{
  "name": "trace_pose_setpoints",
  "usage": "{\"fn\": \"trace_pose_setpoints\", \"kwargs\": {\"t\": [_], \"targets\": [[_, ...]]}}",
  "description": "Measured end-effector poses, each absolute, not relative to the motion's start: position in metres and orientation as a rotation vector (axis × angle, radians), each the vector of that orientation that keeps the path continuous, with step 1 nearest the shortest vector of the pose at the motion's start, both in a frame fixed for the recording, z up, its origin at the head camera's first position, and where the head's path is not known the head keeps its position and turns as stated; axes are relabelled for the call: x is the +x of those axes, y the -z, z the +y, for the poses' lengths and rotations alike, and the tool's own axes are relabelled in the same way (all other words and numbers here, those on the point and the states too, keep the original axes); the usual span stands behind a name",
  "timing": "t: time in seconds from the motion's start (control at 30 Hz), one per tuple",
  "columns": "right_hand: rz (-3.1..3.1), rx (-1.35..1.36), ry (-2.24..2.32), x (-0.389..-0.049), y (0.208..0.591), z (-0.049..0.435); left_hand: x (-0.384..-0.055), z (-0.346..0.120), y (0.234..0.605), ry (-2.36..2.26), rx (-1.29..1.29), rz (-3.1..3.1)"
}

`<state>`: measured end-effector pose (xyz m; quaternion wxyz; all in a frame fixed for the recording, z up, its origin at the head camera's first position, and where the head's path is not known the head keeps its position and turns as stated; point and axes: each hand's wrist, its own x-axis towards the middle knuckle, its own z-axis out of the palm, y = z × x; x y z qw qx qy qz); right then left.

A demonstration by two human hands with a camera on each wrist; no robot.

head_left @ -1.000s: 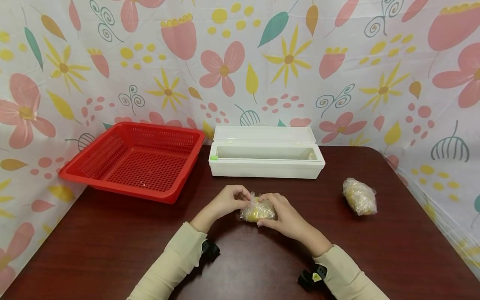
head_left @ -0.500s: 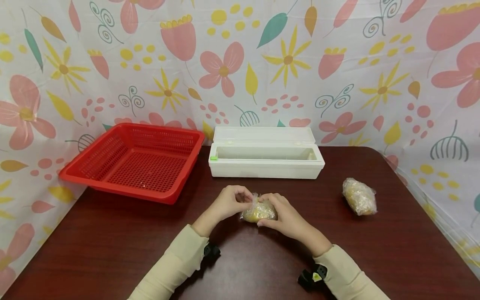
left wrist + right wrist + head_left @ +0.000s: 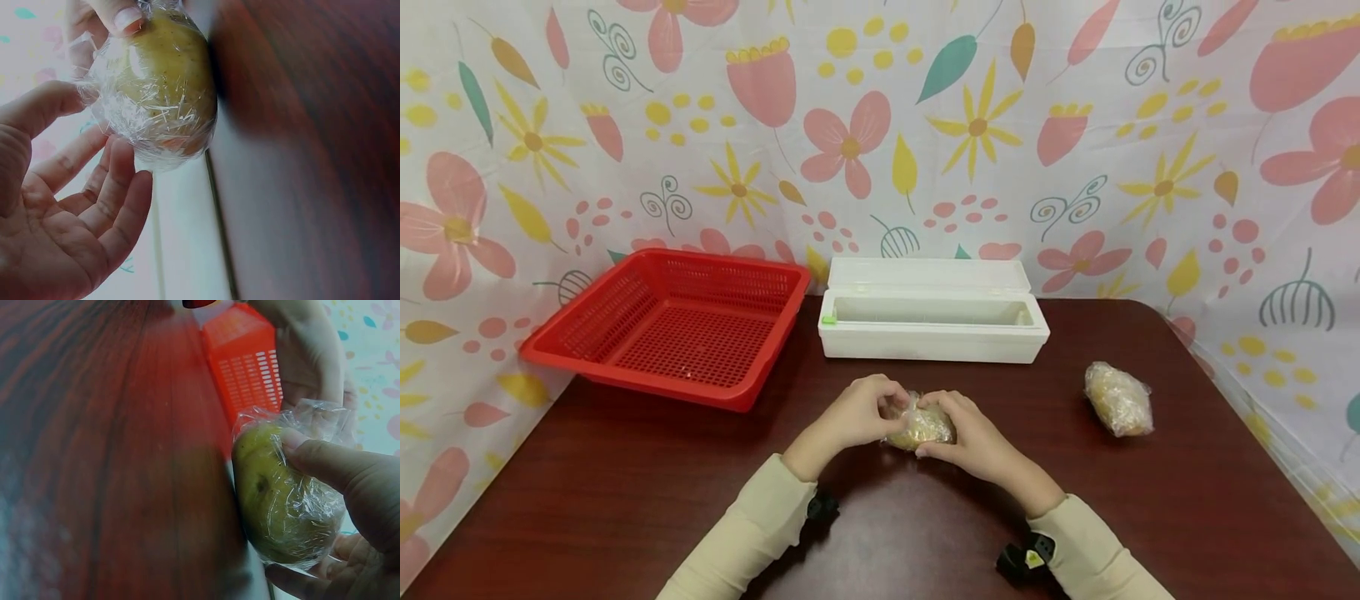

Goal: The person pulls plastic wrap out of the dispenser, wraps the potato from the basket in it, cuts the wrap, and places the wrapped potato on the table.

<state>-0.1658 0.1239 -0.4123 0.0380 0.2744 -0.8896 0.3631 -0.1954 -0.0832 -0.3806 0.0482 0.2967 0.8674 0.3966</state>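
Note:
A speckled yellow-green fruit (image 3: 262, 487), wrapped in cling film (image 3: 115, 115), rests on the dark table in front of me. My right hand (image 3: 976, 437) grips it from the right, with the thumb (image 3: 325, 459) lying on its wrapped side and fingers curled round the far side. From the left, my left hand (image 3: 850, 417) pinches loose cling film at the fruit's side between thumb and forefinger. Its other fingers (image 3: 125, 212) are bent close below the wrap. Crinkled film stands up between the two hands in the right wrist view.
A second film-wrapped bundle (image 3: 1118, 400) lies on the table (image 3: 1210, 500) to the right. Behind my hands stands a long white box (image 3: 932, 346), its lid raised, with a green slider at its left end. A red perforated basket (image 3: 737, 392) is at the back left.
My left hand has turned and moved slightly in over the wrapped fruit, and the film that stuck up by its fingertips is now lower. The right hand keeps its grip.

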Motion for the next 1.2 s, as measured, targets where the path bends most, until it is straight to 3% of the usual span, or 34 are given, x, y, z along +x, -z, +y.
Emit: {"fn": "trace_pose_setpoints", "kwargs": {"t": [0.8, 1.2], "targets": [[-2.575, 1.141, -0.714, -0.167, 0.407, 0.13, -0.19, -0.072, 0.387, -0.923, 0.856, 2.842], [-2.355, 1.153, -0.942, -0.176, 0.42, 0.137, -0.187, -0.072, 0.39, -0.905, 0.903, 2.855]]}}
